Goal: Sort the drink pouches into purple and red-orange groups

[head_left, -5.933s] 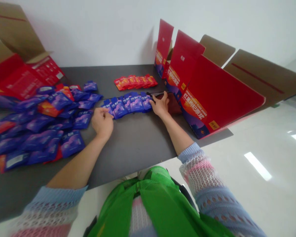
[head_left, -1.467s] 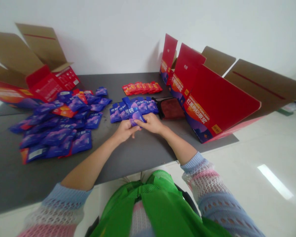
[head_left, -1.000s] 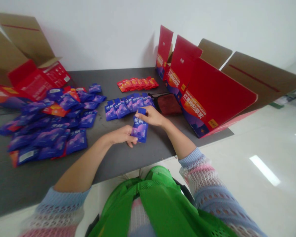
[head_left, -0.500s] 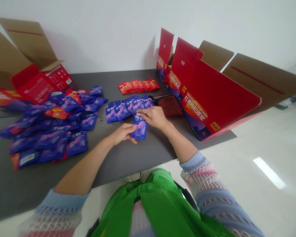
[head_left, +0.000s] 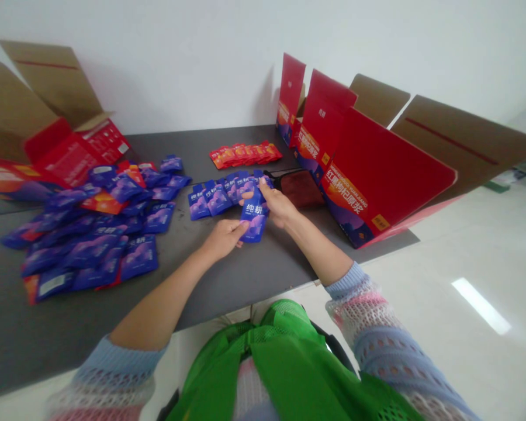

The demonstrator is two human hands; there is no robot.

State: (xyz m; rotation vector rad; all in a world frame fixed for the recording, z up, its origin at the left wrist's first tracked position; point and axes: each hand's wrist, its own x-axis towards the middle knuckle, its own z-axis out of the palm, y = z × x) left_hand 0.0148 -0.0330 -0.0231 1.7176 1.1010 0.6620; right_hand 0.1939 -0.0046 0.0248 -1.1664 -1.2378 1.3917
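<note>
Leaning in from the bottom of the frame in a green garment (head_left: 214, 374), reaching in with a striped knit sleeve (head_left: 388, 351) at lower right and its match at lower left. Working over the grey bench (head_left: 249, 269).

Holding one purple pouch (head_left: 254, 222) near frame centre with both hands. Pinching the lower left edge with the left hand (head_left: 222, 238), pressing the thumb on the printed front and tucking the other fingers behind, mostly hidden. Gripping the upper end with the right hand (head_left: 279, 204), curling fingers around the neck and showing a fingertip past its left edge.

Judging the step: apparently steadying or orienting a single pouch, front side up, not releasing yet. Likely calling next for a light, even hold at both ends, avoiding squeezing the middle, assuming soft contents.

Showing a deep blue-violet face, white characters across the middle, pale rounded shapes below, narrower top. Leaning slightly right at the top, looking flat.

Seeing a loose pile (head_left: 99, 248) at left, mostly purple with some orange-red. Having a fanned row of purple pouches (head_left: 217, 197) just beyond the hands, a dark red-brown item (head_left: 302, 188) right of that, next to open red cartons (head_left: 390, 169). Finding an overlapping row of red-orange pouches (head_left: 245, 154) at upper centre, another open carton (head_left: 61, 149) at upper left, and a pale wall (head_left: 193, 64) behind.
</note>
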